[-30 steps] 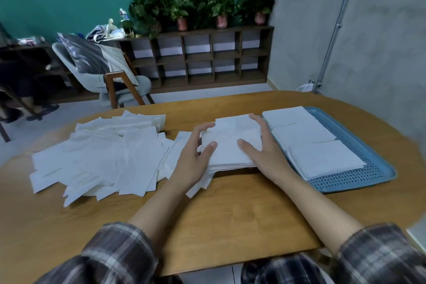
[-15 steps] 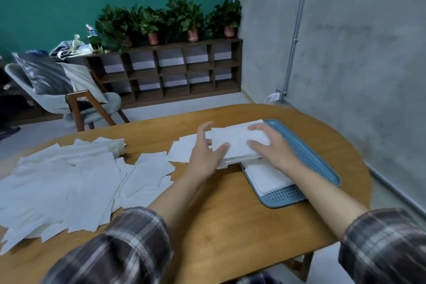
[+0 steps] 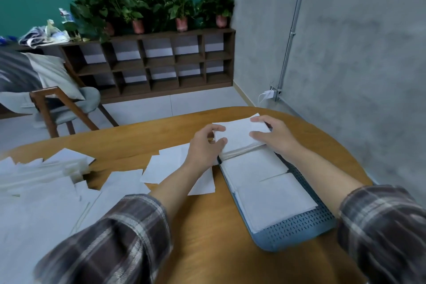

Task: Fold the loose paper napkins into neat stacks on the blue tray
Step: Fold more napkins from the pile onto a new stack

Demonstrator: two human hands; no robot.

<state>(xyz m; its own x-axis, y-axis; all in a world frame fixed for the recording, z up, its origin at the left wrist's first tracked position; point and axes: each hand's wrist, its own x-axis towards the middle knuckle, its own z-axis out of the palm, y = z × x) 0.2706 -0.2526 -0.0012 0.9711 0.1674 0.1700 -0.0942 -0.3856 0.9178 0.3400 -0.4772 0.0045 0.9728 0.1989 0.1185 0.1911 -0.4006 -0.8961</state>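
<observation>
Both hands grip a thick folded stack (image 3: 238,139) of white napkins at the far end of the blue tray (image 3: 299,226): the left hand (image 3: 204,145) curls round its left edge, the right hand (image 3: 275,137) round its right. Its layered edges look squared. Two flatter stacks (image 3: 274,198) fill the tray's nearer part; loose napkins (image 3: 46,191) sprawl toward the left edge of the table (image 3: 207,237)

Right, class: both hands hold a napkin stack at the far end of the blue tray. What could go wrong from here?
The napkin stack is held only at its sides by the left grip and right grip, so lower sheets may fan out. It could land skewed over the middle stack on the blue tray. The left forearm may drag the loose napkins under it.
</observation>
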